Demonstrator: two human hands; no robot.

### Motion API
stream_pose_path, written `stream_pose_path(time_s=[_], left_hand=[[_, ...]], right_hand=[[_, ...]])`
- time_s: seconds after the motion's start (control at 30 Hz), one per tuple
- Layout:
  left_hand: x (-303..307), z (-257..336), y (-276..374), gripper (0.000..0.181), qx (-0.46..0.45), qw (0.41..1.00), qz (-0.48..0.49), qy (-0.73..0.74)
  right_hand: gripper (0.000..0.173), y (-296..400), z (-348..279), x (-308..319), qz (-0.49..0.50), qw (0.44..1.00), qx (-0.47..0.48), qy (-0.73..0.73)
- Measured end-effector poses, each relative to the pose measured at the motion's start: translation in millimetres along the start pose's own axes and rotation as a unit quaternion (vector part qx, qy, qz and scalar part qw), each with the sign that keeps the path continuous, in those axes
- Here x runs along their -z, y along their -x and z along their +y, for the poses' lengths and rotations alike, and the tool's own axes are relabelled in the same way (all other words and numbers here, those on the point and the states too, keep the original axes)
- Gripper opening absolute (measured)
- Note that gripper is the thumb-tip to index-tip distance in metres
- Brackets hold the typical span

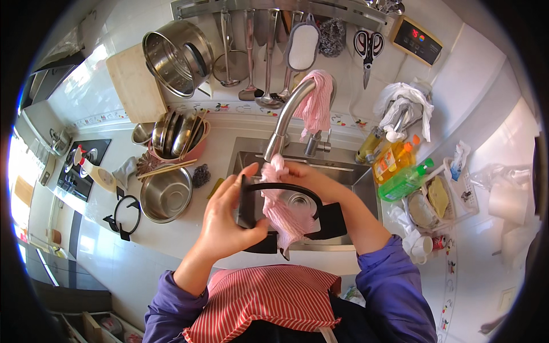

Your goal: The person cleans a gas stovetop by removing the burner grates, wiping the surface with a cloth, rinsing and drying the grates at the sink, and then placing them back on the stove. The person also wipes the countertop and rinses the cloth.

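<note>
A black ring-shaped stove pot support point(285, 186) with flat projecting legs is held over the sink point(257, 156). My left hand point(233, 214) grips its left side, thumb and fingers around a black leg. With my right hand point(304, 176) I pinch the top of a pink ribbed cloth point(285, 214), which hangs down through the ring. The curved metal faucet point(285, 115) ends just above this cloth, and a second pink cloth point(317, 100) is draped over its neck. Another black pot support point(127, 216) lies on the counter at the left.
Left of the sink are a steel bowl point(166, 195) with chopsticks across it, a steel-wool scourer point(201, 176), a pink basin of bowls point(201, 148) and a spray bottle point(101, 176). Green point(401, 184) and orange point(390, 163) soap bottles stand at right. Utensils hang above.
</note>
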State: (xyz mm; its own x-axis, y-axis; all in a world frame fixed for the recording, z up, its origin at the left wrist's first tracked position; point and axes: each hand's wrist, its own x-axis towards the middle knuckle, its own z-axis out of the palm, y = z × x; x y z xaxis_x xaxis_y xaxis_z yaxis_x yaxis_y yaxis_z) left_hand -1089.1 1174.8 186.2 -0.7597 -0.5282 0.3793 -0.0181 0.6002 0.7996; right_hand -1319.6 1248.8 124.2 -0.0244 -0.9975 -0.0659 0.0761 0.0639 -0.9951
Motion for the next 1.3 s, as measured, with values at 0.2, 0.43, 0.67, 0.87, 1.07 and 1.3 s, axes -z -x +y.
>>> stream_pose_path(time_s=[0.2,0.43,0.67,0.87,1.07,1.3], left_hand=[[21.2,0.6,6.1,0.077,0.074,0.965,0.106,0.229],[25.3,-7.4,11.2,0.074,0.094,0.977,0.181,0.057],[-10.8,2.2,7.4,0.079,-0.047,0.966,0.188,-0.169],[-25.7,13.2,16.0,0.08,-0.063,0.964,0.155,-0.205],[-26.7,8.6,22.6,0.082,-0.042,0.97,0.15,-0.189],[-19.1,-13.9,20.6,0.077,-0.021,0.976,0.189,-0.107]], right_hand=[[0.038,16.5,118.7,62.0,0.15,0.966,-0.041,-0.205],[0.048,73.7,49.1,29.0,0.191,0.837,0.113,-0.501],[0.044,97.7,7.5,10.1,0.135,0.969,0.192,-0.083],[0.032,70.7,-25.8,-57.9,0.385,0.862,0.026,0.328],[0.028,63.3,-21.7,-54.2,0.414,0.868,0.008,0.273],[0.033,68.6,-1.8,-2.8,0.48,0.867,0.113,0.068]])
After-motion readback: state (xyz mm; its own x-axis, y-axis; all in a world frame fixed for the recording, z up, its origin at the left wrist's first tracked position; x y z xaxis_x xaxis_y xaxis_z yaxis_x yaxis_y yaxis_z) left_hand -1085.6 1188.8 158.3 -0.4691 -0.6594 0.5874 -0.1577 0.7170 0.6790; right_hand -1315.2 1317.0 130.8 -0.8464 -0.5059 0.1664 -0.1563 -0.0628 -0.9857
